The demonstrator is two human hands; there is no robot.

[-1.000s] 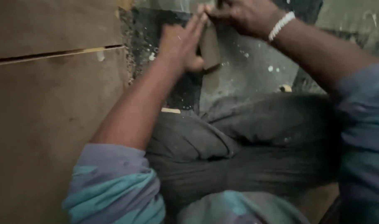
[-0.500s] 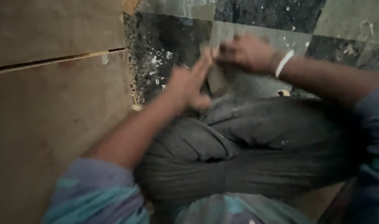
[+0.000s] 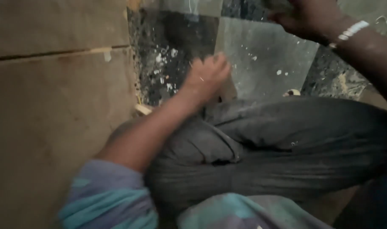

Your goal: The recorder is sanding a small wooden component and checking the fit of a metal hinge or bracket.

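Hands now parted, left hand (image 3: pixel 208 76) fisted on small brown block (image 3: pixel 228 90), right hand's (image 3: pixel 305 17) grip unclear

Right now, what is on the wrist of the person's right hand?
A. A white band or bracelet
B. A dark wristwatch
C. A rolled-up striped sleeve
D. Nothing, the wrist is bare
A: a white band circles the wrist just below the right hand, which is raised at the top edge of the view above the speckled floor tiles; the striped sleeve shows only on the left arm, well back from the left hand.
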